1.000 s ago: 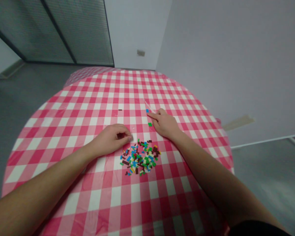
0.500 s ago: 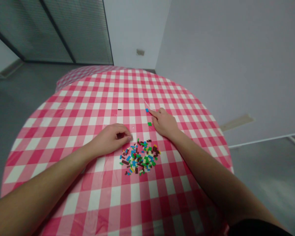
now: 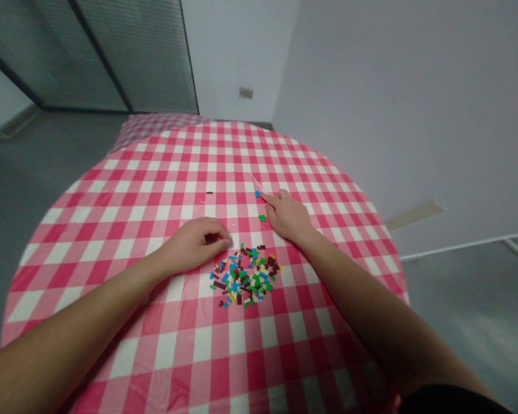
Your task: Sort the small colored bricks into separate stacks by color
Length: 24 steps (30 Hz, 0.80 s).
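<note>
My right hand lies past the pile, its index finger stretched out and its tip at a small blue brick. Its other fingers are curled, with nothing visible in them. Just below that fingertip is a small green brick, apart from the hand. My left hand rests on its side at the upper left of a loose pile of small bricks. Its thumb and fingertips are pinched together; whether they hold a tiny piece cannot be made out. The pile mixes brown, green, blue, yellow and cream bricks.
A red and white checked cloth covers the round table. A small dark piece lies beyond my left hand. Behind the table is another checked cloth. A pale wall rises on the right, and a blind-covered glass partition stands at the far left.
The view has shifted very slightly. Both hands keep their pose, the right index finger still at the blue brick, and the bricks stay where they were.
</note>
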### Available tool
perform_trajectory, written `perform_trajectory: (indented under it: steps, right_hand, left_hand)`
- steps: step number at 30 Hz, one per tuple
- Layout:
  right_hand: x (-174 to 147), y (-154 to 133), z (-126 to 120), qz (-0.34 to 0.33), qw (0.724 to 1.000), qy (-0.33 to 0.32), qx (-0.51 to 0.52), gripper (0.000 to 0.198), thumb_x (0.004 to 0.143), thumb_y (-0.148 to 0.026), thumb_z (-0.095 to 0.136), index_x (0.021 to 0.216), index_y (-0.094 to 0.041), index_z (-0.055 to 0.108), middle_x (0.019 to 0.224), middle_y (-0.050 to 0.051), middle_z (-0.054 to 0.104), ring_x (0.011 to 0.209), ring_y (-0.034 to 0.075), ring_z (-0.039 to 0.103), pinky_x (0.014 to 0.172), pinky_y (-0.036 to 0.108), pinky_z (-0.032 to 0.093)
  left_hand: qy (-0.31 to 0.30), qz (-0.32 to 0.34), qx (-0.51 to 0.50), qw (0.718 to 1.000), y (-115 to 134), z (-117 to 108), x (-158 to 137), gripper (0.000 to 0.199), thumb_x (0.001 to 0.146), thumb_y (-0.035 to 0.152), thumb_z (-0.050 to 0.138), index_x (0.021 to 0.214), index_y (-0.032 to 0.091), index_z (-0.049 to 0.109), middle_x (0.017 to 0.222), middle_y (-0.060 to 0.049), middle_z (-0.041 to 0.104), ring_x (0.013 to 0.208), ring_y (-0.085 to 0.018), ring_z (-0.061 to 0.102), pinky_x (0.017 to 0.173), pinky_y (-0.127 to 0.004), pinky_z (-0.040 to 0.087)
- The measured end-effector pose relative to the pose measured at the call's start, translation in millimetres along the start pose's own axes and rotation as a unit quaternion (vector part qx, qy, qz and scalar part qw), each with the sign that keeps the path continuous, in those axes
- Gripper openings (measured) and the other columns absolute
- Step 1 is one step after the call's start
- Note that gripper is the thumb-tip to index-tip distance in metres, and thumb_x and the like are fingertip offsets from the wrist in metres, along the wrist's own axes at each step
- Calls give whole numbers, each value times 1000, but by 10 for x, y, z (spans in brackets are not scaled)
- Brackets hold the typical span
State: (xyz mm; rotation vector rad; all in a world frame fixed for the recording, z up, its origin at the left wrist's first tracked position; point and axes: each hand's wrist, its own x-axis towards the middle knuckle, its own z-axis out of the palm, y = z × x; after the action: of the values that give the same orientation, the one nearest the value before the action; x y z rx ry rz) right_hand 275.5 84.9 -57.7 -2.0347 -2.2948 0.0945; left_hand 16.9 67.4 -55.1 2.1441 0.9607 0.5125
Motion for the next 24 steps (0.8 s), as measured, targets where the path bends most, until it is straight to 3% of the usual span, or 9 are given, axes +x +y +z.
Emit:
perform_trajectory:
  steps: [8,24]
  right_hand:
    - [12,-18,10,6,1000,1,-28,52,107,-35,31,155,-30,49,120,15,62,84,25,66,67,36,49]
    - [4,-39,-4,9,1000,-6,-24,53,107,-35,28,157,-30,46,123,16,62,89,28,67,71,40,52]
  left_hand:
    - [0,3,-4,1000,-9,13,10,25,93,37,59,80,20,71,85,-6,73,76,-19,66,74,-35,53]
    - [2,2,7,1000,-5,12,17,26,93,37,58,79,19,71,85,-6,74,76,-20,67,73,-35,54]
